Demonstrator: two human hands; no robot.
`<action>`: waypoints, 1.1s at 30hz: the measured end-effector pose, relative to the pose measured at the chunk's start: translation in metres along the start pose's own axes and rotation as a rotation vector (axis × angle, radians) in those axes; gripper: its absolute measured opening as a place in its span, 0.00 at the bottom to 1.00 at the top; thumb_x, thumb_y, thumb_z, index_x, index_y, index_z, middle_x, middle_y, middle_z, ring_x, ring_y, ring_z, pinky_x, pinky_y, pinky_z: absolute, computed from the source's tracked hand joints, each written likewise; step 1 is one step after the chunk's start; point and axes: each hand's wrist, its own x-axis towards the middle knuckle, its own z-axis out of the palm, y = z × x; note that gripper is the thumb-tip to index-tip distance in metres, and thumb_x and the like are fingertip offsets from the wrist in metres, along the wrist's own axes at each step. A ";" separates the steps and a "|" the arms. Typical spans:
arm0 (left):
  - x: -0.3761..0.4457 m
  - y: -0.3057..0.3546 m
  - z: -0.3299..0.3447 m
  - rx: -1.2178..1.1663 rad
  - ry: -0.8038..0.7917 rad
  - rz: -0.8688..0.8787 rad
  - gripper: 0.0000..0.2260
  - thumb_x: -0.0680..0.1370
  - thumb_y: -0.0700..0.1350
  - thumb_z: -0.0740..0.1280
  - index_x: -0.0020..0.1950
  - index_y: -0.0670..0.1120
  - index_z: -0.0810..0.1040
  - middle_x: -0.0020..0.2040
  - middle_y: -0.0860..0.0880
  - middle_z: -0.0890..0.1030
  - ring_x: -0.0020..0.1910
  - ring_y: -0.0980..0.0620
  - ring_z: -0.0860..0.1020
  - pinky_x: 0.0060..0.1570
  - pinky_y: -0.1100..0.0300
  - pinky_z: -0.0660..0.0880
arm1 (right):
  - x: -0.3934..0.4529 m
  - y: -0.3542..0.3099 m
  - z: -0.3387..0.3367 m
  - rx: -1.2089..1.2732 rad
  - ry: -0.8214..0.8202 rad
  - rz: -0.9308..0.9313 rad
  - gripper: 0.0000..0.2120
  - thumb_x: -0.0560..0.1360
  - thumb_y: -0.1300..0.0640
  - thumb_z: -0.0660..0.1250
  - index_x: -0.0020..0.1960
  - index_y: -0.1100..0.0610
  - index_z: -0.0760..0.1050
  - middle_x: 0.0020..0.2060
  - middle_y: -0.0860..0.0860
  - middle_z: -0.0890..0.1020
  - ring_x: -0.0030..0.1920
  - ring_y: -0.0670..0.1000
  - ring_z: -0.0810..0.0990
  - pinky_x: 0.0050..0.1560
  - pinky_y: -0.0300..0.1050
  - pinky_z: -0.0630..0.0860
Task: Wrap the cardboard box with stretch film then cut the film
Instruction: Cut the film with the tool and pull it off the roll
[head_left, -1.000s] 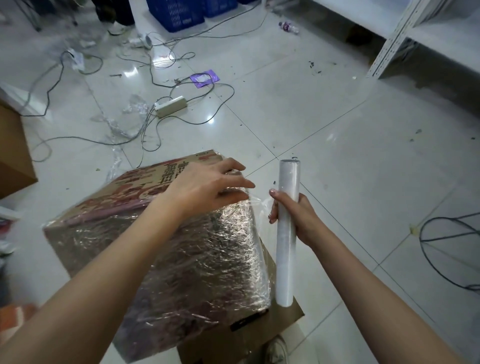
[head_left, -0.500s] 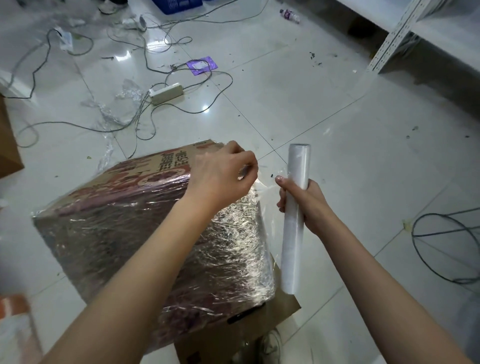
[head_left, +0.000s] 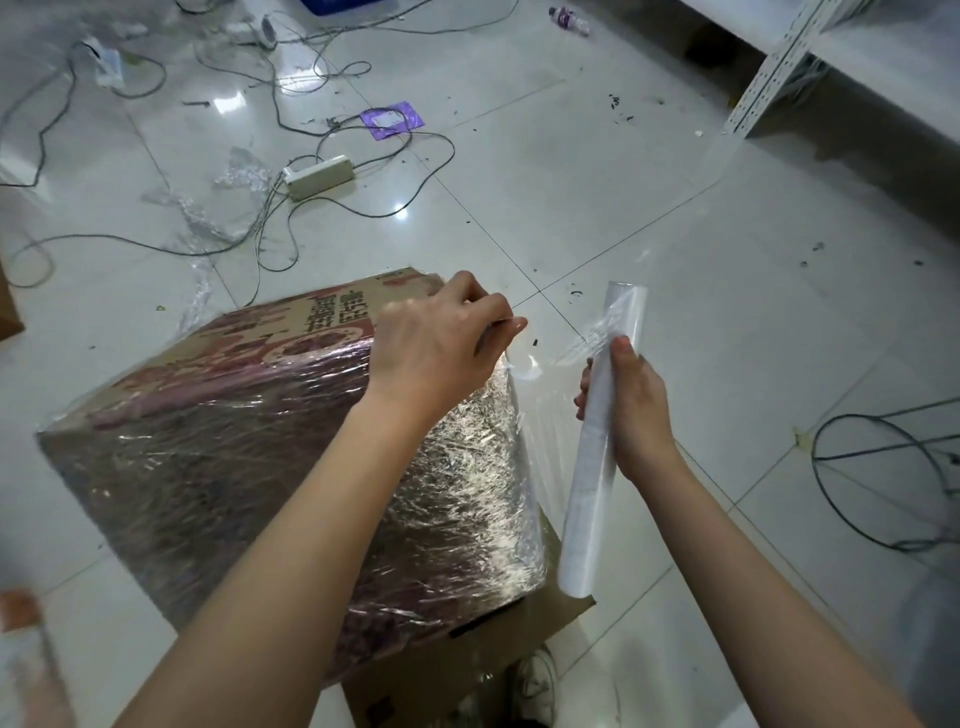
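The right hand (head_left: 631, 405) curls round the middle of the film roll (head_left: 597, 452), fingers behind and thumb along its near side, holding it nearly upright just beside the box's right corner; the roll's lower end hangs above a flat piece of cardboard (head_left: 519, 639) that sticks out from under the box. The left hand (head_left: 441, 343) rests on the top right corner of the box (head_left: 249, 441), its fingertips bent and pinching the edge of the film (head_left: 540, 395) there; a clear sheet of that film spans the short gap from this corner to the roll. The box sits on the tiled floor (head_left: 675, 234), tilted toward the camera, its front and right faces covered in wrinkled, shiny film while part of its printed top shows bare. Beyond it lie a white power strip (head_left: 319, 176) with tangled cables (head_left: 291, 228), scraps of crumpled film, and a purple packet (head_left: 392, 119); a white metal rack (head_left: 769, 73) stands at the upper right, and a wire hoop (head_left: 883, 467) lies at the right edge; a shoe (head_left: 535, 680) shows at the bottom.
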 end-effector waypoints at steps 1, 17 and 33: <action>-0.001 0.001 0.001 0.002 0.001 0.001 0.13 0.76 0.57 0.65 0.40 0.51 0.82 0.38 0.52 0.79 0.23 0.47 0.75 0.29 0.64 0.61 | -0.002 0.001 -0.001 0.001 0.021 -0.001 0.23 0.74 0.39 0.58 0.44 0.61 0.71 0.30 0.52 0.76 0.27 0.48 0.76 0.30 0.40 0.74; -0.003 0.003 0.001 0.044 0.075 0.028 0.14 0.76 0.56 0.62 0.38 0.51 0.82 0.36 0.53 0.79 0.23 0.48 0.74 0.30 0.65 0.58 | -0.018 0.013 -0.005 0.085 0.207 0.121 0.21 0.78 0.41 0.57 0.46 0.60 0.71 0.31 0.54 0.75 0.25 0.46 0.75 0.26 0.37 0.73; 0.000 0.001 0.003 0.061 0.083 0.034 0.14 0.76 0.57 0.62 0.38 0.51 0.82 0.35 0.53 0.79 0.24 0.47 0.75 0.29 0.65 0.58 | -0.018 0.024 -0.013 0.086 0.312 0.154 0.26 0.77 0.37 0.56 0.57 0.58 0.75 0.45 0.57 0.81 0.41 0.55 0.81 0.35 0.41 0.76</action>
